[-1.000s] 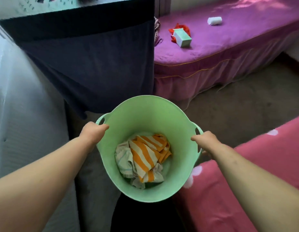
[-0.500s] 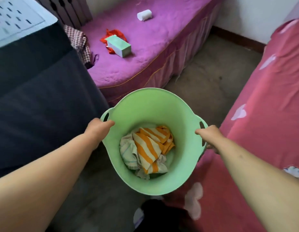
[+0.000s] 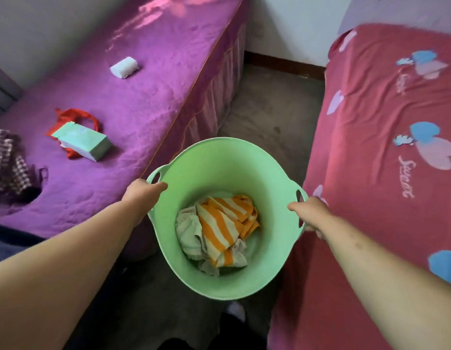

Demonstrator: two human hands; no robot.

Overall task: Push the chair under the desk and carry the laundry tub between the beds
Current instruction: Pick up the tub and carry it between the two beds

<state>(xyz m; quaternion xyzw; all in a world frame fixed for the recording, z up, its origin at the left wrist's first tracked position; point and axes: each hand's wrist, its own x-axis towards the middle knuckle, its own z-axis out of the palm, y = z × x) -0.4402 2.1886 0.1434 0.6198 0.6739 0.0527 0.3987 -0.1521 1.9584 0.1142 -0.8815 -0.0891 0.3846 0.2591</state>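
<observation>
I hold a round light-green laundry tub (image 3: 219, 162) off the floor, over the gap between two beds. My left hand (image 3: 143, 194) is closed on its left handle and my right hand (image 3: 309, 213) on its right handle. Inside the tub lies an orange-and-white striped cloth (image 3: 224, 223) bundled with a pale grey one. The purple bed (image 3: 148, 79) runs along the left and the red bed (image 3: 386, 117) with heart prints along the right. No chair or desk is in view.
A strip of grey floor (image 3: 275, 114) runs ahead to a white wall with a dark skirting board. On the purple bed lie a mint box (image 3: 83, 141) on a red cloth, a white roll (image 3: 124, 67) and a checked cloth (image 3: 7, 165).
My view has swung to the right, away from the dark-covered furniture, and now faces down the gap between the beds. The tub has stayed in both hands throughout.
</observation>
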